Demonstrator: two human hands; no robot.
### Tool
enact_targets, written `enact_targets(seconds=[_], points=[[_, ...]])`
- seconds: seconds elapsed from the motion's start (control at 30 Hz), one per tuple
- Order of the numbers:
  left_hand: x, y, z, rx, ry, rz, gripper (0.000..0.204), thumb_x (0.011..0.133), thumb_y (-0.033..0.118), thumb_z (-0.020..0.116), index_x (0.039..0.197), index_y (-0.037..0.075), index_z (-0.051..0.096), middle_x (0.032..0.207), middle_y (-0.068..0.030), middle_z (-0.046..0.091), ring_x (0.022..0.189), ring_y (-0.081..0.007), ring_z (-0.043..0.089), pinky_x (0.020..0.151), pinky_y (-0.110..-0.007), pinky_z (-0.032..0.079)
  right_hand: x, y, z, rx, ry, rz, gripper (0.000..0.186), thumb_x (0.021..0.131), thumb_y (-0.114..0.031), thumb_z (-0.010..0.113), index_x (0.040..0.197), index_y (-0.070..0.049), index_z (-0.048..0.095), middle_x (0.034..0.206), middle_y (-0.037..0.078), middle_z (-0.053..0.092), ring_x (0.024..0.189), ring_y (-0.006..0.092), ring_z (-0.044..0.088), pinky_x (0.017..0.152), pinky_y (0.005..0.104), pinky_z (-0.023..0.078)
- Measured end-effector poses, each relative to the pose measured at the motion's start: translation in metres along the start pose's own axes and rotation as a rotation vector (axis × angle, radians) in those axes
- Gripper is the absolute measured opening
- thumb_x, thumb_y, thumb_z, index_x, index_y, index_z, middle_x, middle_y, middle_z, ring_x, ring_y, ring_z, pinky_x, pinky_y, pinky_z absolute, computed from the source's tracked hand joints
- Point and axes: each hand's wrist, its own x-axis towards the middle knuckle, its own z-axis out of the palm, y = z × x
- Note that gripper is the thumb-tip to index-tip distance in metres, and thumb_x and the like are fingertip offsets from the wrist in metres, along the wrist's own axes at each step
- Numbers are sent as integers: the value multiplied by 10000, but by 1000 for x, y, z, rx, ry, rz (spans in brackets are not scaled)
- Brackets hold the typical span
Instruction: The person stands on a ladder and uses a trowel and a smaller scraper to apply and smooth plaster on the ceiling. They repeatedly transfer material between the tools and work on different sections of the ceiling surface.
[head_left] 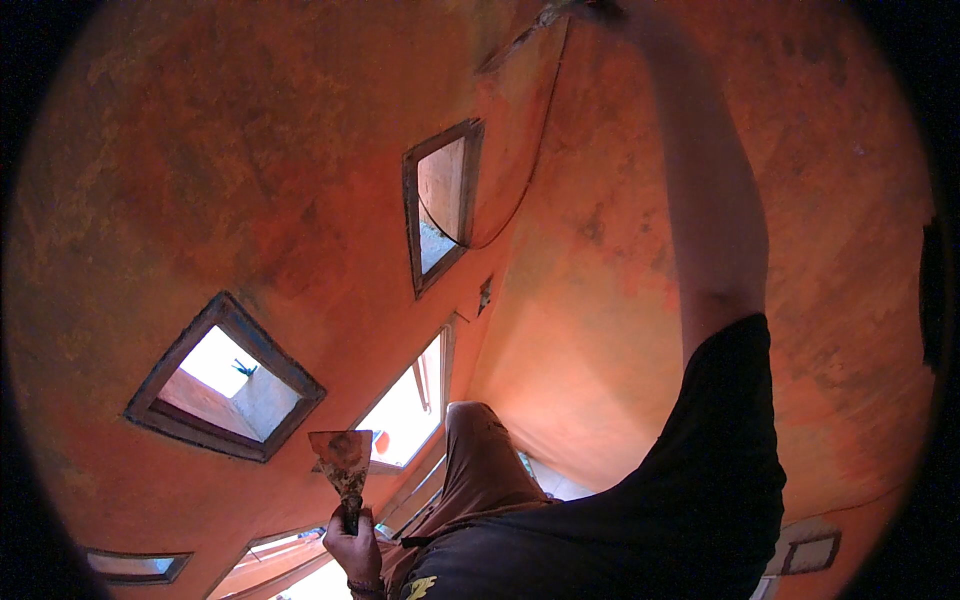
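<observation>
Left hand: we see our left hand [352, 552] low in the view, near the bottom edge, fingers wrapped tight round the dark handle of a putty knife [343, 463].
Putty knife: its broad, flared blade stands straight up out of the fist, above the knuckles, smeared with reddish-brown material; the handle is mostly hidden inside the grip, so only a short dark stub shows between blade and fingers.
Knife against the room: the blade overlaps the bright window opening [408, 408] just to its right and sits clear of the wall; we cannot tell how near it is to the plaster.
Right hand: our right hand [588, 10] is far up at the top edge, at the end of a bare raised arm [712, 200]. It is blurred and cut off by the rim; something pale shows at it, but we cannot tell what it is or whether the fingers are spread or closed.
Clothing: a black short sleeve [720, 440] covers the upper arm and shoulder on the right.
Surroundings: orange-red plastered walls [250, 150] fill the view, meeting in a corner near the middle. A recessed niche with a dark frame [225, 378] lies left, and a second framed opening [442, 205] is farther up.
</observation>
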Motion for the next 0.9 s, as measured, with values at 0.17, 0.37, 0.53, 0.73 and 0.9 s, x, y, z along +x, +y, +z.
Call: enact_targets(seconds=[0.17, 0.37, 0.53, 0.73, 0.9], points=[[0, -9, 3, 1, -17, 14, 204, 793, 48, 664, 957, -71, 640, 763, -75, 651, 682, -111, 551, 637, -266, 463, -31, -4, -15, -89, 23, -24, 280, 929, -315, 500, 822, -78, 603, 665, 63, 634, 502, 131, 547, 428, 240, 411], [-2, 2, -2, 65, -34, -6, 196, 798, 54, 663, 960, -55, 644, 778, -72, 653, 690, -109, 549, 643, -265, 463, -44, 47, -15, -109, 22, 94, 211, 902, -271, 578, 855, -69, 618, 742, 60, 653, 554, 104, 550, 472, 234, 423], [-4, 0, -2, 55, -52, -17, 198, 802, 71, 671, 957, -50, 648, 771, -62, 648, 683, -96, 539, 629, -260, 456, -73, 62, -17, -58, -77, 49, 245, 833, -287, 693, 919, -63, 644, 851, 48, 670, 685, 74, 541, 598, 201, 434], [-2, 0, 3, 41, -56, 11, 195, 807, 93, 681, 934, -51, 646, 732, -30, 619, 650, -78, 511, 587, -250, 426, -57, 80, -18, -99, -117, -129, 241, 833, -286, 693, 891, -57, 645, 741, 0, 606, 623, 63, 487, 553, 198, 391], [-2, -2, 7, 37, -68, -3, 157, 824, 106, 684, 884, -30, 635, 703, 17, 566, 630, -57, 470, 554, -236, 375, -37, 83, 12, -34, -26, -170, 169, 869, -232, 644, 831, -68, 621, 714, 18, 619, 580, 97, 532, 496, 239, 413]])
